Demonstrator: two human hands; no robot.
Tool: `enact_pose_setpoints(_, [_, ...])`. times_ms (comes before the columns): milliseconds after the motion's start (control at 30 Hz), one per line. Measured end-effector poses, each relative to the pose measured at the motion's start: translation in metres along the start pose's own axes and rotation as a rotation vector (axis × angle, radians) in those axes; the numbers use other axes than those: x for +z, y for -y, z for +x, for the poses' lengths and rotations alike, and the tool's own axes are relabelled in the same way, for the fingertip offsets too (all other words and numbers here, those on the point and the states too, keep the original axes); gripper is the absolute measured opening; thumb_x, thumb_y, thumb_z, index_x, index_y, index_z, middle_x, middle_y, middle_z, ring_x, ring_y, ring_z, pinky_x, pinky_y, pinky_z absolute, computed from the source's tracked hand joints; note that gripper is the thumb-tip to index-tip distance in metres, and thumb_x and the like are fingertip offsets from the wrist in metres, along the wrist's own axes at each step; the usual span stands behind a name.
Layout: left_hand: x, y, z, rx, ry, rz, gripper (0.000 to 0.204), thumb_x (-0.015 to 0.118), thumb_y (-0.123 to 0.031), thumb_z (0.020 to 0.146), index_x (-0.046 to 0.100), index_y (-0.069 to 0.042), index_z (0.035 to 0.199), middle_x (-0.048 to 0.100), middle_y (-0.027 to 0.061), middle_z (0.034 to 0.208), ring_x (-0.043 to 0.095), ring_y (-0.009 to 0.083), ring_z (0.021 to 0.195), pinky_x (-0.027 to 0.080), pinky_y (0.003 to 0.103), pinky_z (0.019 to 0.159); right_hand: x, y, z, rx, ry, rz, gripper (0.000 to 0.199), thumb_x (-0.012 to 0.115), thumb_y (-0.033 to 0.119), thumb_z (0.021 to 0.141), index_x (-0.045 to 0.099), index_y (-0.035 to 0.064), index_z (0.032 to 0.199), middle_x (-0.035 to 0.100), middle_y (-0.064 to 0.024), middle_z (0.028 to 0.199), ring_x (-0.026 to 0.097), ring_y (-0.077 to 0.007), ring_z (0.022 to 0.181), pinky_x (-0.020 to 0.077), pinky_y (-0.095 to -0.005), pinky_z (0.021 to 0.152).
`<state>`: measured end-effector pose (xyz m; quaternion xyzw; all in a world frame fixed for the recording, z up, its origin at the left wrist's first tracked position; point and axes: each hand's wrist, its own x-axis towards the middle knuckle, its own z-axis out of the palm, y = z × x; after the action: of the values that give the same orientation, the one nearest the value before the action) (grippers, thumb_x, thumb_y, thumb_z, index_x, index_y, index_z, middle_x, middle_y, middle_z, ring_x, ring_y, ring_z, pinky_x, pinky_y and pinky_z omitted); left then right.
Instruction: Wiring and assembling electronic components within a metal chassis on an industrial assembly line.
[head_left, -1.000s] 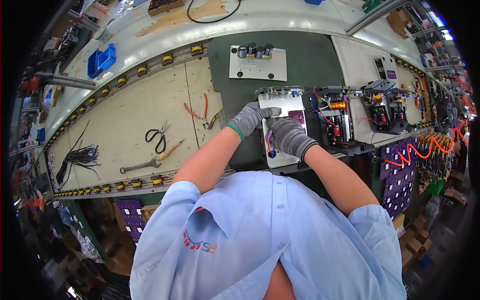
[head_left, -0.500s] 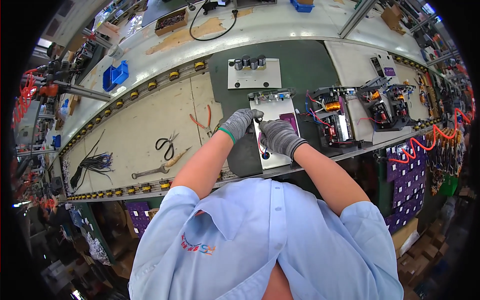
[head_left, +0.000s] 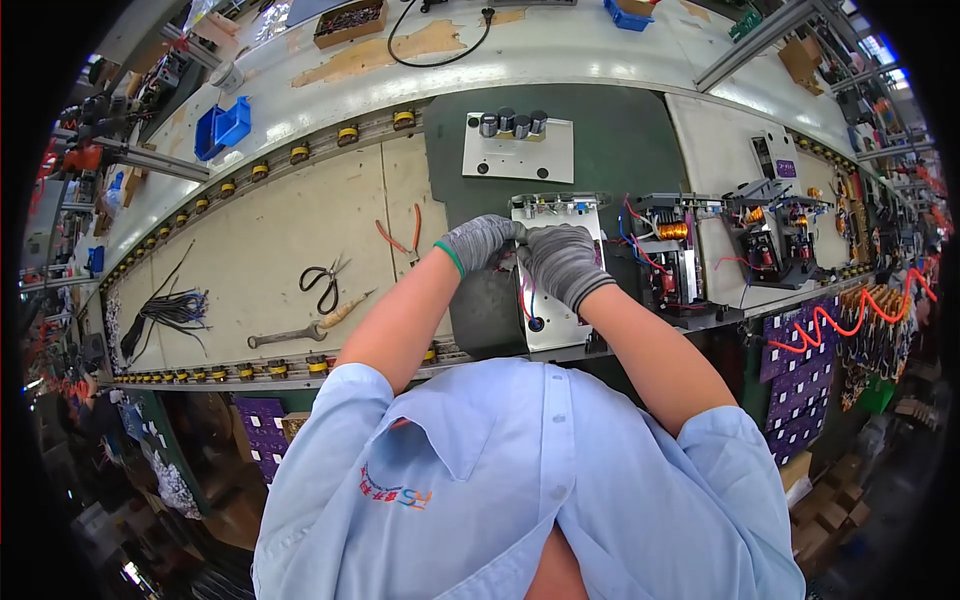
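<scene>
A silver metal panel (head_left: pixel 562 328) lies in front of me on a dark green mat (head_left: pixel 620 130), with a strip of electronic parts (head_left: pixel 560 204) along its far edge. Over its left edge my gloved left hand (head_left: pixel 483 243) is closed, fingertips meeting those of the right. My right hand (head_left: pixel 562 262), also in a grey glove, curls across the panel's upper part. Whatever the fingers pinch is hidden between the gloves. Red and blue wires (head_left: pixel 527 297) run below them to a round hole near the panel's close end.
Beyond sits another panel with capacitors (head_left: pixel 518 150). Wired assemblies with copper coils (head_left: pixel 672 232) stand to the right. Leftward lie orange-handled pliers (head_left: pixel 402 235), scissors (head_left: pixel 323 283), a wrench (head_left: pixel 288 337), a wooden-handled tool (head_left: pixel 342 310) and a cable bundle (head_left: pixel 165 322). Roller tracks (head_left: pixel 300 154) border the bench.
My right hand has turned and shifted farther over the panel, covering the purple label that showed before. The left stays at the panel's edge. The whole view has shifted slightly.
</scene>
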<state>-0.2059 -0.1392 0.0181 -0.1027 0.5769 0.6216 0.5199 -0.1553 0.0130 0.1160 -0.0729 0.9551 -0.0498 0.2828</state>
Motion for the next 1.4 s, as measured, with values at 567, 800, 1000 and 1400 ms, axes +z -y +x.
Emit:
enact_pose_setpoints(567, [-0.013, 0.013, 0.002, 0.216, 0.157, 0.14, 0.038, 0.074, -0.037, 0.093, 0.074, -0.003, 0.11, 0.065, -0.0005, 0.078, 0.055, 0.0068, 0.067, 0.048, 0.026, 0.062, -0.003, -0.025, -0.011, 0.117, -0.056, 0.151, 0.04, 0.054, 0.045, 0.098, 0.07, 0.0094, 0.098, 0.073, -0.015, 0.085, 0.072, -0.0328, 0.085, 0.0546, -0.0472, 0.08])
enact_pose_setpoints(800, [-0.005, 0.01, -0.01, 0.34, 0.106, 0.339, 0.046, 0.067, -0.037, 0.1, 0.066, -0.002, 0.13, 0.071, 0.0032, 0.097, 0.058, 0.0077, 0.085, 0.053, 0.029, 0.078, 0.008, -0.013, 0.0, -0.09, -0.077, -0.009, 0.038, 0.051, 0.041, 0.099, 0.071, 0.009, 0.096, 0.073, -0.0149, 0.085, 0.071, -0.0321, 0.083, 0.0546, -0.0477, 0.078])
enact_pose_setpoints(1000, [-0.003, 0.01, -0.019, 0.473, 0.069, 0.403, 0.043, 0.066, -0.031, 0.1, 0.065, -0.001, 0.13, 0.073, 0.0096, 0.11, 0.064, 0.0172, 0.098, 0.052, 0.035, 0.092, 0.015, -0.022, -0.018, -0.096, -0.147, -0.001, 0.033, 0.053, 0.039, 0.099, 0.07, 0.011, 0.1, 0.069, -0.0123, 0.073, 0.07, -0.0326, 0.072, 0.0541, -0.0476, 0.069])
enact_pose_setpoints(1400, [0.005, 0.004, -0.023, 0.449, -0.119, 0.688, 0.045, 0.069, -0.041, 0.097, 0.071, 0.001, 0.115, 0.073, 0.0094, 0.095, 0.063, 0.0155, 0.087, 0.053, 0.034, 0.084, 0.036, -0.011, -0.037, -0.191, -0.08, -0.061, 0.032, 0.054, 0.033, 0.097, 0.072, 0.0078, 0.09, 0.072, -0.0137, 0.084, 0.071, -0.0324, 0.082, 0.0563, -0.0474, 0.075])
